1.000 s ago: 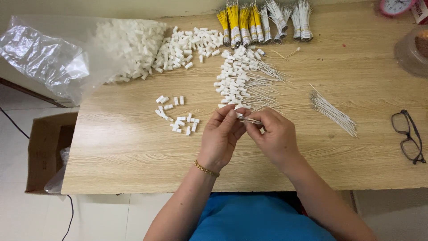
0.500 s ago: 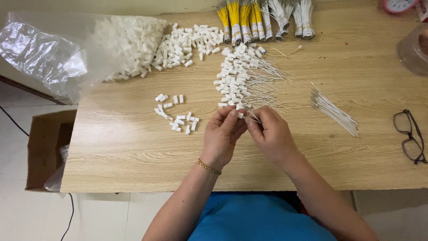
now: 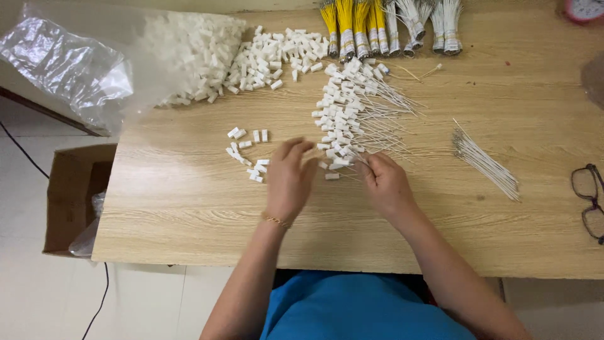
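The right hand (image 3: 385, 182) pinches a thin, bendy wire beside the pile of finished wires (image 3: 352, 113). The left hand (image 3: 289, 176) hangs loose and holds nothing I can see. The wire looks light, so grab it near the small white cap.

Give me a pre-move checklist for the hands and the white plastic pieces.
1. Left hand over the wooden table, beside the small loose white plastic caps: ok.
2. Right hand at the near edge of the pile of capped white wires: ok.
3. Piece held in either grip: cannot tell, fingers hide it.
4. Bare grey wire bundle lying to the right: ok.
5. Black-framed glasses at the table edge, apart from the work: ok.
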